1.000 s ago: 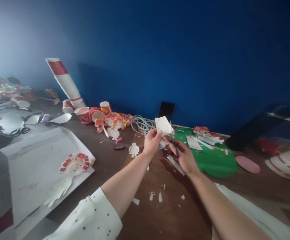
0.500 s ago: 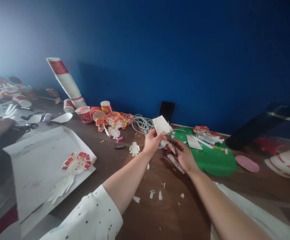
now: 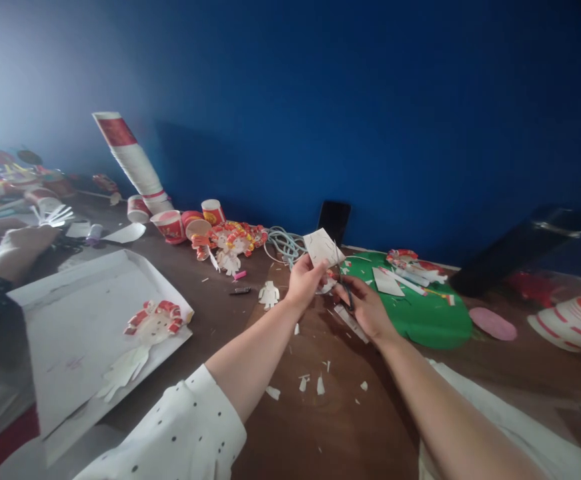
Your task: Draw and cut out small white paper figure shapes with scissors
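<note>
Near the middle of the view, my left hand (image 3: 306, 283) pinches a small white piece of paper (image 3: 321, 247) that has marks drawn on it. My right hand (image 3: 365, 308) is closed round the handles of a pair of scissors (image 3: 347, 291), whose blades point up at the paper's right edge. Whether the blades are cutting into it is hard to make out. Below the hands lies a white paper strip (image 3: 351, 324). A white doll-shaped paper cutout (image 3: 269, 294) rests on the brown table just left of my left hand.
Paper scraps (image 3: 320, 385) litter the table (image 3: 290, 440). Right of my hands is a green sheet (image 3: 435, 323) with paper pieces; behind them, a phone (image 3: 333, 221) leans on the wall. A large white sheet (image 3: 77, 327) lies left, near a co-worker's hands (image 3: 25, 243) and stacked cups (image 3: 137, 167).
My hands and the paper have shifted only slightly. At the far left, the co-worker's hands have come further into view with a bundle of white strips.
</note>
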The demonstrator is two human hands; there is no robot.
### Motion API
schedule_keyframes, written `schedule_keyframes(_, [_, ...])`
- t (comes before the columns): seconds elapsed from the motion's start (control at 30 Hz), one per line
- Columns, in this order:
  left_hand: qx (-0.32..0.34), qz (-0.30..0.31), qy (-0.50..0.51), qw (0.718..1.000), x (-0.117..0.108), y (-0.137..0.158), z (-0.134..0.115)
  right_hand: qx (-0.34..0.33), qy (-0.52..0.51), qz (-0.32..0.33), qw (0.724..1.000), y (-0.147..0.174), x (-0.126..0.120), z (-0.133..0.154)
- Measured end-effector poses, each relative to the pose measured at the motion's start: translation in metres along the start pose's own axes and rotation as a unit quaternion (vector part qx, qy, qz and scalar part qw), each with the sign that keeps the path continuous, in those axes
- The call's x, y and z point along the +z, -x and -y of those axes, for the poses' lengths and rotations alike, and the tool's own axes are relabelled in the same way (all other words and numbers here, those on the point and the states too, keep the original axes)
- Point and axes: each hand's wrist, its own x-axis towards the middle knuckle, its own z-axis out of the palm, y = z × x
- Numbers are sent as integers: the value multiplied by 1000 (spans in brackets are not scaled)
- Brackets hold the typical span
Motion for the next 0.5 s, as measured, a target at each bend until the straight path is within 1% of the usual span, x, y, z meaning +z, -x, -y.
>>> schedule_keyframes(0.2, [3, -2, 6, 1000, 0, -2, 2, 5, -7, 6, 1000, 0, -1, 0])
schedule_keyframes(0.37, [6, -5, -6, 1000, 0, -2, -2, 3, -8, 15, 1000, -2, -2, -7])
schedule_keyframes(0.5, [3, -9, -2, 1000, 1, -1, -4, -3, -13, 15, 1000, -2, -2, -6])
